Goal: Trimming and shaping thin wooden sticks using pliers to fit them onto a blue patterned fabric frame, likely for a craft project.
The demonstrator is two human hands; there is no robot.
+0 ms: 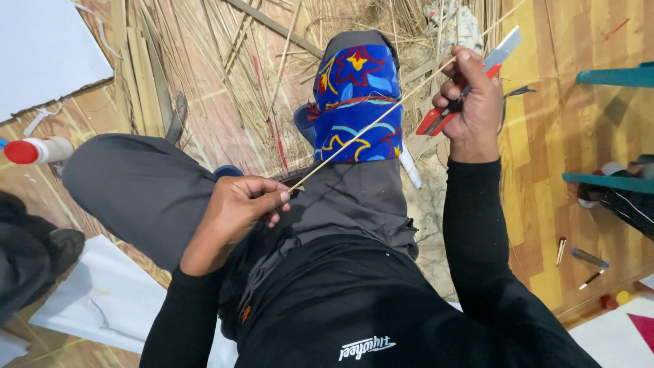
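Note:
My left hand point(238, 208) pinches the near end of a long thin bamboo stick point(368, 126) just above my lap. The stick runs up and to the right across a bright blue patterned cloth point(357, 102) wrapped over my raised knee. My right hand point(470, 102) is closed around a red-handled utility knife point(470, 85), whose grey blade end points up and right, and the stick passes right by that hand's fingers. I sit on the floor in grey trousers and a black long-sleeved top.
Many bamboo strips and shavings point(225, 61) lie scattered on the wooden floor ahead. A white bottle with a red cap point(37, 150) lies at the left, with white sheets point(102, 300) nearby. Teal furniture legs point(613, 75) and small pens point(589, 259) are at the right.

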